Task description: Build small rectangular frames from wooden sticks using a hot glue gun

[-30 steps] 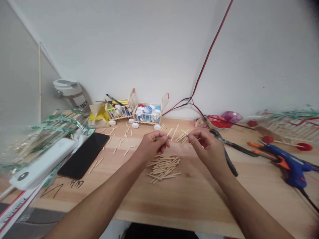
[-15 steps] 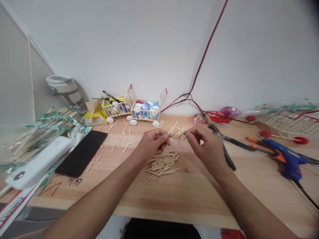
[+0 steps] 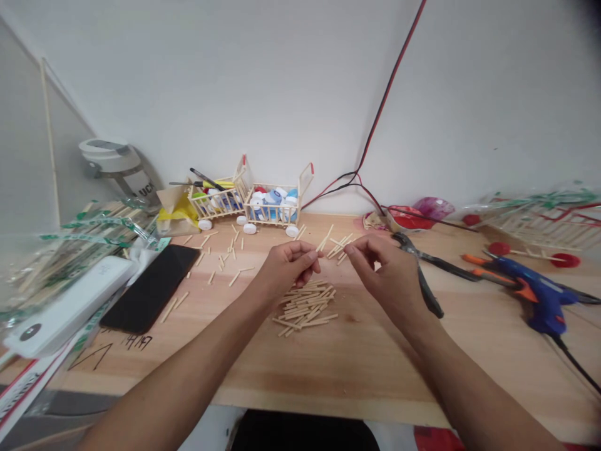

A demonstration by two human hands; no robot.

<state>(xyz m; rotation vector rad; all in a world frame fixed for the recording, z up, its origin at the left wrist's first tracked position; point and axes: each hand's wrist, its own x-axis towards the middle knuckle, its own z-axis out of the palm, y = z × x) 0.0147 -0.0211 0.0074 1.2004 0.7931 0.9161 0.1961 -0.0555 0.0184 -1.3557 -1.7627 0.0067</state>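
Left hand point(image 3: 288, 268) and right hand point(image 3: 382, 270) are raised over the wooden bench top point(image 3: 361, 369), close together at centre, fingertips not quite meeting. Both grips are narrow: left fingers curled in with thumb against them, right thumb and index in a small pinch. Can't tell if either holds a stick; too small from this view. Pile of cut wooden sticks point(image 3: 305, 310) sits at 6 o'clock from the hands, more loose sticks point(image 3: 335, 246) at 12. Risk 1: a weak pinch on a piece this fine lets it drop into the pile, where it's lost among near-identical sticks. Risk 2: black-handled pliers point(image 3: 429, 294) lie just beside the right hand at 3 o'clock, so a wide wrist swing could knock them into the loose sticks. Risk 3: blue hot glue gun point(image 3: 539, 294) sits farther out at 3 o'clock, its black cord point(image 3: 575, 366) trailing to 4; a careless reach could snag the cord. Can't tell if the gun is hot, so treat the nozzle as live.
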